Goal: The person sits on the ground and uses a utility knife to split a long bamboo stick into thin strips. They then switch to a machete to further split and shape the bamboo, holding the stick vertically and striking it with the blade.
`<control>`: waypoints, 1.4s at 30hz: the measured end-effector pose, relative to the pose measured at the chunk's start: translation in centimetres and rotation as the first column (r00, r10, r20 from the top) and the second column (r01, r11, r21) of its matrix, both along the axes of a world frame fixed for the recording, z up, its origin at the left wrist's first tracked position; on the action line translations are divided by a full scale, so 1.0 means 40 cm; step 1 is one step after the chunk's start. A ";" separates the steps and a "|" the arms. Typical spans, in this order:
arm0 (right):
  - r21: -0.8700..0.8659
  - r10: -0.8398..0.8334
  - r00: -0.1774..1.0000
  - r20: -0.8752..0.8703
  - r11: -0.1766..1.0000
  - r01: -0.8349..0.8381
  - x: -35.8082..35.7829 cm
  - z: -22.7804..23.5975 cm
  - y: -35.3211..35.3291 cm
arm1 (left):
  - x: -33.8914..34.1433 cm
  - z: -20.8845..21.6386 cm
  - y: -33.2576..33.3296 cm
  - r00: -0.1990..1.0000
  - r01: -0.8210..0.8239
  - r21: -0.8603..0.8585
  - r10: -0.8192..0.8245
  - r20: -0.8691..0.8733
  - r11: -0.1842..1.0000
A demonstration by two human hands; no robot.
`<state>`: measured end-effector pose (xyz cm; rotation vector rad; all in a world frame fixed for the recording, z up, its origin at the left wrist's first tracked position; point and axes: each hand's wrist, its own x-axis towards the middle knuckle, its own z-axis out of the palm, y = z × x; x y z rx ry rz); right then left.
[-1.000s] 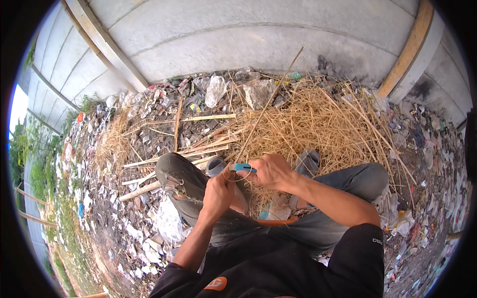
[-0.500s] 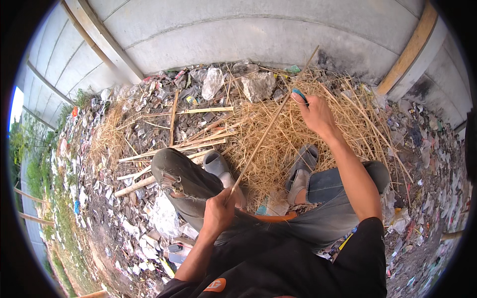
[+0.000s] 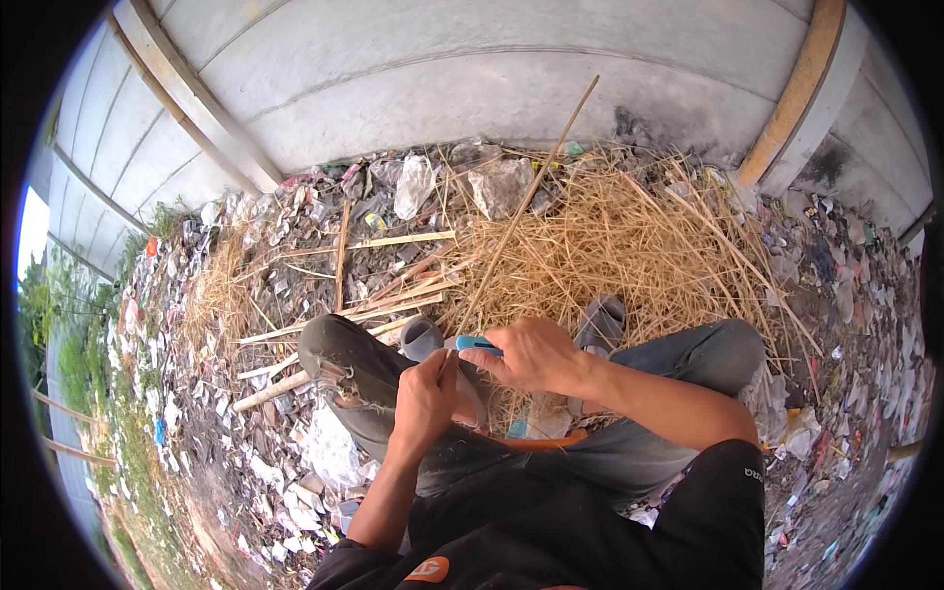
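My left hand (image 3: 425, 401) is closed round the lower end of a long, thin bamboo strip (image 3: 531, 184), which slants up and away towards the wall. In my right hand (image 3: 536, 356) is a blue-handled cutter knife (image 3: 478, 343). Its short blade end meets the strip just beyond my left fingers, and the two hands nearly touch. A heap of straw-coloured bamboo shavings (image 3: 610, 251) lies beyond my feet, under the strip.
Several split bamboo pieces (image 3: 393, 308) lie left of the shavings. A pale rock (image 3: 501, 189) sits near the concrete wall (image 3: 472, 88). Scattered plastic litter covers the ground around my bent legs. An orange bar (image 3: 544, 441) shows between my thighs.
My right hand with the knife has come back along the strip, from far out to beside my left hand. The strip's far end has shifted slightly left and up.
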<state>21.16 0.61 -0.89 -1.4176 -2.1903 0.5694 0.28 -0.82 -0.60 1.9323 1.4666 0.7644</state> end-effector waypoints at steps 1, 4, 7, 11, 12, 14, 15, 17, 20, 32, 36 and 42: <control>0.002 -0.004 1.000 0.020 1.000 0.004 0.003 -0.001 0.004 | -0.001 0.001 -0.002 1.000 -0.007 -0.003 0.007 0.008 1.000; 0.049 -0.176 0.984 -0.021 0.983 0.176 0.068 -0.039 0.089 | -0.031 0.000 -0.008 0.994 -0.013 0.034 0.017 -0.105 0.999; -0.202 -0.553 0.831 -0.056 0.822 0.533 0.296 -0.017 0.237 | -0.091 0.000 -0.079 0.985 0.023 0.014 -0.020 -0.173 1.000; -0.121 -0.565 0.813 0.142 0.805 0.580 0.396 -0.016 0.281 | -0.125 -0.023 -0.147 0.997 -0.009 -0.014 0.007 -0.077 1.000; -0.077 -0.566 0.814 0.130 0.813 0.578 0.398 -0.021 0.283 | -0.128 -0.011 -0.140 0.994 -0.003 -0.052 -0.002 -0.105 0.999; 0.011 -0.563 0.820 0.100 0.825 0.565 0.401 -0.040 0.292 | -0.129 0.011 -0.126 0.984 -0.001 -0.127 -0.022 -0.175 0.992; -0.086 -0.646 0.763 -0.041 0.763 0.641 0.412 -0.057 0.304 | -0.143 0.013 -0.122 0.985 0.022 -0.119 -0.042 -0.168 0.993; -0.246 -0.827 0.486 -0.283 0.552 0.797 0.538 -0.081 0.330 | -0.195 0.008 -0.129 0.984 0.072 -0.102 -0.087 -0.154 0.992; -0.154 -0.930 0.257 -0.264 0.304 0.940 0.783 -0.066 0.300 | -0.361 -0.015 -0.209 0.957 0.057 -0.181 -0.105 -0.271 0.982; 0.054 -0.565 0.781 -0.266 0.800 0.597 0.415 0.044 0.307 | -0.265 0.001 -0.103 0.982 -0.018 -0.124 -0.006 -0.191 0.992; -0.076 -0.484 0.865 -0.135 0.875 0.478 0.312 0.058 0.244 | -0.229 0.015 -0.078 0.981 -0.016 -0.114 -0.007 -0.195 0.993; -0.041 -0.266 0.964 -0.004 0.963 0.266 0.193 0.000 0.158 | -0.249 -0.011 -0.075 0.969 0.069 -0.001 -0.068 -0.239 0.998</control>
